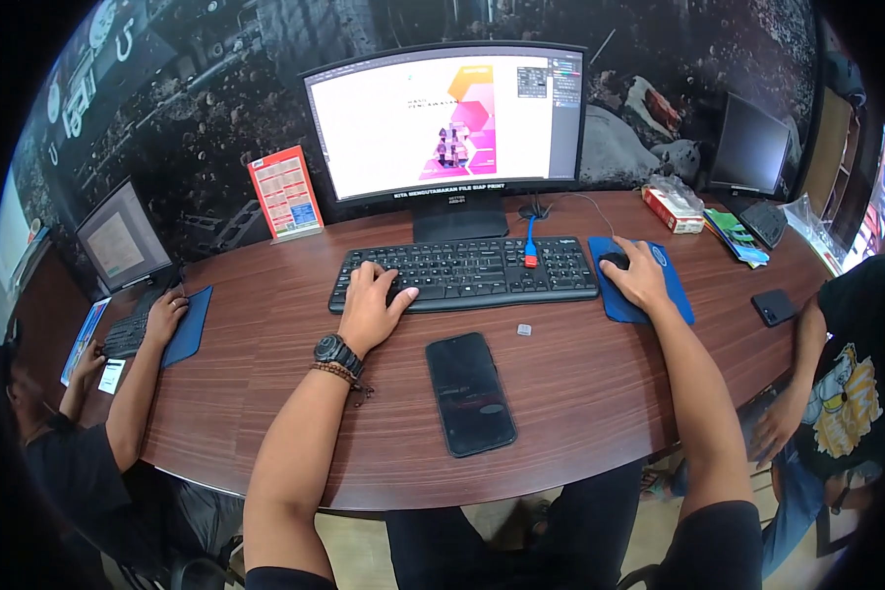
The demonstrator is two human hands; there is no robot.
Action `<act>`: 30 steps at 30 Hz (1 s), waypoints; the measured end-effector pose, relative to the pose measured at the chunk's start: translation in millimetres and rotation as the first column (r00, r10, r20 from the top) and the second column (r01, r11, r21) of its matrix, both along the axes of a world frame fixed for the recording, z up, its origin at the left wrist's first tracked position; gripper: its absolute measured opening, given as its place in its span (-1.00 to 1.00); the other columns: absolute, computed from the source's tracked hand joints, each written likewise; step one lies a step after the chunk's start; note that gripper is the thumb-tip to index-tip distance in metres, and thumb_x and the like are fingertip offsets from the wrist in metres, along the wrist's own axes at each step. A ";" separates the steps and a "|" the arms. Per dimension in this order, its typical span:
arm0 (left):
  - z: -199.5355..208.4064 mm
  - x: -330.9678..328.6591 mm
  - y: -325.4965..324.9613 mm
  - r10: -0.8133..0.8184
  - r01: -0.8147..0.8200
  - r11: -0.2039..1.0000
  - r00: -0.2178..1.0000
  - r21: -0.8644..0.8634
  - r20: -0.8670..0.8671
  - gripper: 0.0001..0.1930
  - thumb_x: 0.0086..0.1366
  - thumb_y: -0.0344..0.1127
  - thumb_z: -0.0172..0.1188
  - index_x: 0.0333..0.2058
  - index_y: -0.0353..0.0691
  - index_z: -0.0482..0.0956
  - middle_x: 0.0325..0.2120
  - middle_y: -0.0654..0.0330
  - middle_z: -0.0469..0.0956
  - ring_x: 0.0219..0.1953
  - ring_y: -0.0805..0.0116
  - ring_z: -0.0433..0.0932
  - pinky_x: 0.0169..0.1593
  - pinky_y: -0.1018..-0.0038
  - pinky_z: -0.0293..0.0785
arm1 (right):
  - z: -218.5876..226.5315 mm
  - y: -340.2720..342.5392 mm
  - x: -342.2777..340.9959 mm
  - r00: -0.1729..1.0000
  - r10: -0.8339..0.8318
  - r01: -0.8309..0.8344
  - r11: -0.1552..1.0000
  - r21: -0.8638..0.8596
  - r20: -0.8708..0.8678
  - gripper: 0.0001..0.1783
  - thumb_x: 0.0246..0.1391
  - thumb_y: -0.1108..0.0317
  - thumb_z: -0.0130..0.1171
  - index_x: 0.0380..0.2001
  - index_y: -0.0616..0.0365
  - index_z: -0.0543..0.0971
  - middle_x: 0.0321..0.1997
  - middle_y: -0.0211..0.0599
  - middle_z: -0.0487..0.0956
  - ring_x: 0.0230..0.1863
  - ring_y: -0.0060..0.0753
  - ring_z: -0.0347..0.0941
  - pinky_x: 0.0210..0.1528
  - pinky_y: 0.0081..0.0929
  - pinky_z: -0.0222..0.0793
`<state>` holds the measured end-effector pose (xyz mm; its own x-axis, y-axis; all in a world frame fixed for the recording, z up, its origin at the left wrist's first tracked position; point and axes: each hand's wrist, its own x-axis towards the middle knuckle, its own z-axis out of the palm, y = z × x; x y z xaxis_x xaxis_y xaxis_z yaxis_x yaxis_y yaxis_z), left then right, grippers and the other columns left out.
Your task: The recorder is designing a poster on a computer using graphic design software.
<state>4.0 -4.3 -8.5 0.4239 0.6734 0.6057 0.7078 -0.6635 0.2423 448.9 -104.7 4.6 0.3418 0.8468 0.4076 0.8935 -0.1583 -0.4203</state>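
- Mouse point(614, 262): it lies on the blue mouse pad point(675, 297), right of the keyboard point(462, 277); I have the right hand point(642, 273) draped over it, its grip closed on the shell, presumably so the palm can steer and the fingers click.
- Left hand point(368, 303): I see it resting on the keyboard's left keys, grip slack, fingers apart and clamped on nothing; the placement likely leaves those keys within reach.
- Blue cable point(531, 236): its red plug lies across the keyboard, perhaps for easy access.
- Monitor point(379, 133): it stands behind the keyboard, facing the wearer and showing a pink-and-orange layout.
- Phone point(470, 393): it lies flat on the counter point(590, 403) between the forearms, apparently clear of both hands; a small grey piece point(524, 330) lies nearby.
- Red-and-white box point(671, 208): clear plastic point(675, 189) lies over it at the rear right; I cannot tell what either contains.
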 end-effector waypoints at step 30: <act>-0.8 0.8 -15.0 0.281 -0.278 0.927 0.959 -0.253 -0.023 -0.52 0.35 0.13 0.19 0.11 0.01 0.61 0.36 -0.29 0.12 0.44 -0.32 -0.05 0.35 -0.45 -0.31 | -4.7 -7.7 -12.6 0.998 0.035 -0.025 0.984 0.176 -0.050 -0.49 0.00 0.20 0.21 0.05 0.09 0.63 0.14 -0.05 0.48 0.11 0.12 0.50 0.17 -0.11 0.42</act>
